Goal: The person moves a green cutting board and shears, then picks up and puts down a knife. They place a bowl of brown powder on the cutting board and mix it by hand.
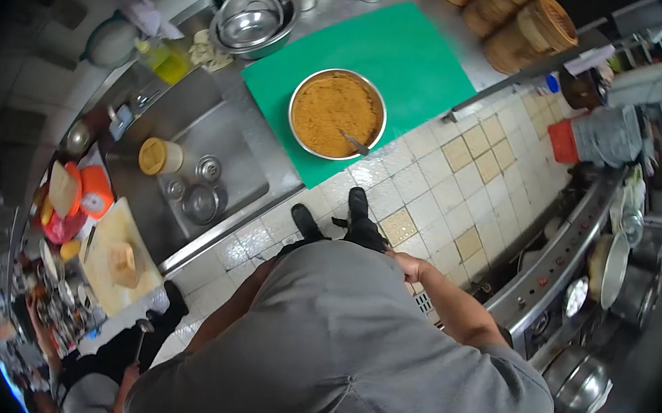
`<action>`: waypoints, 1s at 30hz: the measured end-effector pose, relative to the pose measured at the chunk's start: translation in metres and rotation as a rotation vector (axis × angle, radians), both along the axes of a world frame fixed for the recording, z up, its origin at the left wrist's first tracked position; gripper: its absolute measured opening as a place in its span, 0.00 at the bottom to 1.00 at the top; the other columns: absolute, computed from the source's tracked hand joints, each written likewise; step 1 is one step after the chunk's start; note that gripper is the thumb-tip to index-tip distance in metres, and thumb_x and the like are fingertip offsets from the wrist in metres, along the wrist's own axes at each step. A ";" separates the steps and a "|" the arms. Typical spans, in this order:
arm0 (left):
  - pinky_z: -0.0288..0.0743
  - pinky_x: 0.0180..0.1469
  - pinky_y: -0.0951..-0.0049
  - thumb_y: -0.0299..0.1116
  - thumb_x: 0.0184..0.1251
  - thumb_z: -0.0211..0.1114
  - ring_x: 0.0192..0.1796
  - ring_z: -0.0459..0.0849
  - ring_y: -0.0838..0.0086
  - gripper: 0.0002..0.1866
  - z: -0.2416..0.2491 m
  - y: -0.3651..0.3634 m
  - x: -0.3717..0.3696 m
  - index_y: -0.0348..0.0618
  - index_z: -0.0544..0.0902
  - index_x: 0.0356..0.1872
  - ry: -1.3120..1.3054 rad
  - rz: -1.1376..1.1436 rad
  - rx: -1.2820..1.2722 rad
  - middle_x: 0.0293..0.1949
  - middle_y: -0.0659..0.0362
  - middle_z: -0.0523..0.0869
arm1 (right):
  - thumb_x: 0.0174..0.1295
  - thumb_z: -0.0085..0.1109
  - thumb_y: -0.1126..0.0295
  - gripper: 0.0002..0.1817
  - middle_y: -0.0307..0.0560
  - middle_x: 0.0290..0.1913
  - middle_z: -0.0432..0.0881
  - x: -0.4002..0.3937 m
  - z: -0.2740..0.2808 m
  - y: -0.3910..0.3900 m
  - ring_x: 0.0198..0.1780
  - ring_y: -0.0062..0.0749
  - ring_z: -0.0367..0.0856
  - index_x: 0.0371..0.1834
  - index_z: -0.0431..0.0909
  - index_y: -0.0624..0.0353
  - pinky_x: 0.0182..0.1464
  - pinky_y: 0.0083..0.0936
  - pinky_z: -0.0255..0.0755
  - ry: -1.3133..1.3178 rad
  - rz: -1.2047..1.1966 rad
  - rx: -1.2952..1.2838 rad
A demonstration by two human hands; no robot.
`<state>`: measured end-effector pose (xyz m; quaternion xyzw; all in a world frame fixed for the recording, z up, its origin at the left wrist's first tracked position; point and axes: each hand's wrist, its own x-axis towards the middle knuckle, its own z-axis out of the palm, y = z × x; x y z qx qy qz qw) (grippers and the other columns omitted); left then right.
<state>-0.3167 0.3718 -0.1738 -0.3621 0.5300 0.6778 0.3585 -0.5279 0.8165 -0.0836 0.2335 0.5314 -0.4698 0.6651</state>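
My right hand (405, 266) rests low against the dark trousers at my side, partly covered by my grey shirt, its fingers mostly hidden. On the other side my left forearm runs down behind the shirt, which hides the left hand. In front of me a steel bowl (291, 131) stands on a green cutting mat (434, 72), well apart from both hands. It is filled with an orange-brown, crumbly mixture (333, 110). A utensil handle (355, 143) sticks out of the mixture over the near rim.
A metal sink (243, 161) lies left of the mat, with a yellow-lidded tub (160, 156) in it. Stacked steel bowls (251, 19) and bamboo steamers (531, 34) line the back. The stove (537, 280) is to the right. Another person (98, 392) stands at lower left near a cutting board (115, 224).
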 end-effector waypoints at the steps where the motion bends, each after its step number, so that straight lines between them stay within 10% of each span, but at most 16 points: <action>1: 0.74 0.71 0.60 0.46 0.85 0.52 0.70 0.82 0.58 0.28 -0.003 -0.002 -0.005 0.45 0.74 0.77 -0.008 -0.005 0.025 0.71 0.42 0.82 | 0.74 0.58 0.48 0.39 0.47 0.80 0.73 -0.009 0.011 -0.008 0.68 0.48 0.83 0.85 0.62 0.50 0.57 0.51 0.85 0.204 0.247 -0.099; 5: 0.73 0.72 0.60 0.47 0.85 0.52 0.72 0.81 0.57 0.28 -0.015 -0.006 -0.015 0.45 0.73 0.78 -0.031 -0.017 0.098 0.71 0.42 0.81 | 0.69 0.60 0.54 0.30 0.59 0.75 0.78 -0.032 -0.070 -0.016 0.68 0.53 0.84 0.71 0.80 0.55 0.64 0.44 0.82 0.907 1.121 -0.189; 7: 0.73 0.72 0.60 0.47 0.85 0.52 0.72 0.80 0.57 0.28 -0.028 -0.009 -0.012 0.45 0.73 0.79 -0.061 -0.040 0.120 0.72 0.42 0.81 | 0.65 0.61 0.54 0.29 0.61 0.75 0.78 -0.059 -0.084 -0.047 0.70 0.56 0.82 0.66 0.84 0.57 0.66 0.43 0.81 0.743 1.365 0.058; 9: 0.76 0.69 0.60 0.47 0.86 0.52 0.68 0.83 0.59 0.27 0.016 -0.012 -0.023 0.45 0.76 0.76 0.101 -0.257 -0.046 0.68 0.44 0.83 | 0.70 0.59 0.60 0.21 0.65 0.52 0.89 -0.072 -0.002 -0.089 0.56 0.54 0.90 0.60 0.85 0.58 0.58 0.45 0.82 0.916 1.249 0.337; 12: 0.80 0.63 0.60 0.48 0.87 0.50 0.62 0.86 0.61 0.25 0.165 -0.022 -0.057 0.45 0.81 0.71 0.357 -0.609 -0.326 0.63 0.48 0.87 | 0.75 0.58 0.66 0.11 0.62 0.36 0.87 -0.101 0.088 -0.150 0.41 0.55 0.90 0.52 0.79 0.61 0.45 0.48 0.80 1.509 0.139 0.313; 15: 0.86 0.53 0.62 0.49 0.88 0.50 0.51 0.90 0.68 0.25 0.127 -0.083 -0.077 0.42 0.82 0.68 0.258 -0.601 -0.051 0.52 0.52 0.90 | 0.72 0.67 0.65 0.13 0.57 0.30 0.85 -0.136 0.189 -0.188 0.32 0.53 0.86 0.45 0.75 0.63 0.37 0.44 0.78 1.533 -0.155 0.304; 20: 0.85 0.47 0.68 0.44 0.90 0.54 0.41 0.88 0.74 0.21 0.226 -0.093 -0.232 0.39 0.81 0.65 0.625 0.061 -0.078 0.37 0.60 0.88 | 0.68 0.68 0.69 0.12 0.60 0.36 0.90 -0.185 0.227 -0.237 0.41 0.56 0.91 0.48 0.77 0.62 0.41 0.46 0.82 1.732 0.309 0.373; 24: 0.83 0.46 0.69 0.46 0.89 0.54 0.39 0.88 0.74 0.22 0.274 -0.068 -0.373 0.43 0.82 0.70 0.732 0.145 -0.409 0.42 0.58 0.91 | 0.68 0.65 0.66 0.11 0.59 0.41 0.92 -0.228 0.249 -0.284 0.47 0.55 0.93 0.49 0.85 0.57 0.47 0.47 0.86 1.825 0.895 0.514; 27: 0.84 0.48 0.64 0.44 0.84 0.62 0.42 0.93 0.65 0.19 0.215 -0.040 -0.444 0.41 0.90 0.57 1.136 0.141 -0.857 0.48 0.51 0.95 | 0.69 0.64 0.61 0.13 0.55 0.45 0.92 -0.269 0.236 -0.307 0.49 0.52 0.93 0.49 0.91 0.51 0.51 0.47 0.86 1.649 1.329 0.602; 30: 0.84 0.49 0.63 0.43 0.79 0.67 0.44 0.93 0.60 0.16 0.232 -0.024 -0.454 0.40 0.93 0.48 1.039 0.083 -0.948 0.44 0.48 0.94 | 0.70 0.63 0.62 0.12 0.53 0.46 0.93 -0.284 0.273 -0.273 0.49 0.50 0.93 0.48 0.93 0.49 0.51 0.45 0.87 1.672 1.329 0.464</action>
